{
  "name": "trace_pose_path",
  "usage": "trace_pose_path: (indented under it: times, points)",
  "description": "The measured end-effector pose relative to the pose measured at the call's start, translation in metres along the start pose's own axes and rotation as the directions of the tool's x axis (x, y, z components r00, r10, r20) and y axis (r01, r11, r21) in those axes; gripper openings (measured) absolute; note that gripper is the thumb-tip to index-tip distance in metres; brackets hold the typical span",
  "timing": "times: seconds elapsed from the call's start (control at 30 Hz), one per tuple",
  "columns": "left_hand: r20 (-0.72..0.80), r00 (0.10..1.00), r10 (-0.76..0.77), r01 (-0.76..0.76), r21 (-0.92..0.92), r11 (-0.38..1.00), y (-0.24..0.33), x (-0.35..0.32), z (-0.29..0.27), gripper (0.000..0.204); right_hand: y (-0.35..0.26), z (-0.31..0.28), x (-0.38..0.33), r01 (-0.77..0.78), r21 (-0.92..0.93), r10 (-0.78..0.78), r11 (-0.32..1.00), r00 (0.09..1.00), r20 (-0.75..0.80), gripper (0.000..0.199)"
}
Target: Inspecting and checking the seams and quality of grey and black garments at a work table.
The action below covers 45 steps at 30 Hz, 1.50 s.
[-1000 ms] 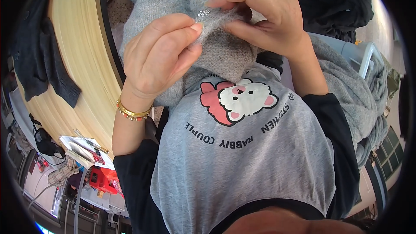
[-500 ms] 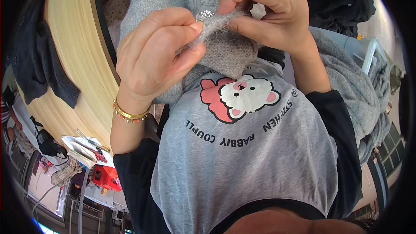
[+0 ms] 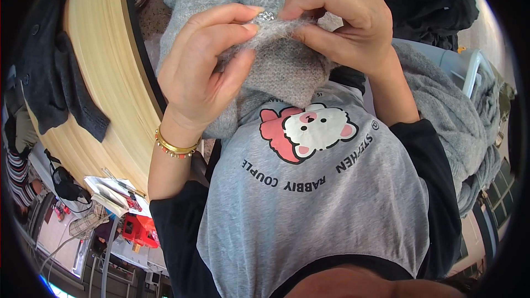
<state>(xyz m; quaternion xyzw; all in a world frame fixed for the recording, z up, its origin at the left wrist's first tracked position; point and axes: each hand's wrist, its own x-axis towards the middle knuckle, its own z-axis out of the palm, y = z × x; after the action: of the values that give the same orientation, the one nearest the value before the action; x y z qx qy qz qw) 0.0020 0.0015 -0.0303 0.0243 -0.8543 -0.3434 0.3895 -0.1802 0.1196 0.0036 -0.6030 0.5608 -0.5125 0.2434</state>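
Note:
A fuzzy grey knit garment (image 3: 287, 69) with a sparkly silver button (image 3: 266, 16) on its edge hangs in front of my chest. My left hand (image 3: 201, 60) grips that edge beside the button, its index and middle fingertips on the knit and its thumb lower down. From the other side my right hand (image 3: 348, 22) pinches the same edge between thumb and forefinger, just right of the button. Its remaining fingers are curled. Whether a needle or thread is in the right fingers, I cannot tell.
A light wooden table (image 3: 105, 38) curves along the left, bearing a dark buttoned cardigan (image 3: 55, 72). More grey knitwear (image 3: 447, 110) lies at right by a pale blue bin (image 3: 430, 58). Dark cloth (image 3: 414, 0) is heaped at upper right. A red crate (image 3: 138, 230) stands lower left.
My left thumb and fingers have spread a little apart at the knit edge, showing more of it. My right hand stays almost in place. The view has shifted slightly.

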Motion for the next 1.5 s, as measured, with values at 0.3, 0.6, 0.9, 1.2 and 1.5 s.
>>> trace_pose_path:
  times: [0.3,0.6,0.9,1.2,1.5]
  points:
    - [0.030,0.997,-0.067,0.067,-0.016,0.998,0.010,0.001,-0.003,0.028,0.002,-0.006,0.001,-0.070,0.044,0.067,0.997,0.996,0.064,0.017]
    - [0.061,0.998,0.027,-0.031,0.054,0.998,0.010,0.003,0.000,0.030,0.062,0.003,0.015,0.722,-0.006,-0.721,0.692,0.692,0.020,0.017]
    - [-0.025,0.995,-0.097,0.097,-0.019,0.995,0.006,-0.007,0.008,0.026,0.021,0.009,-0.013,0.081,-0.057,-0.078,0.995,0.995,0.057,0.020]
    - [-0.082,0.980,-0.180,0.168,-0.140,0.976,-0.001,-0.003,0.012,0.028,0.071,0.009,0.011,0.765,-0.203,-0.789,0.612,0.609,-0.085,0.019]
    - [0.014,0.998,-0.066,0.065,0.024,0.998,0.005,-0.003,0.002,0.032,0.025,0.012,-0.008,0.240,-0.107,-0.234,0.965,0.970,0.066,0.020]
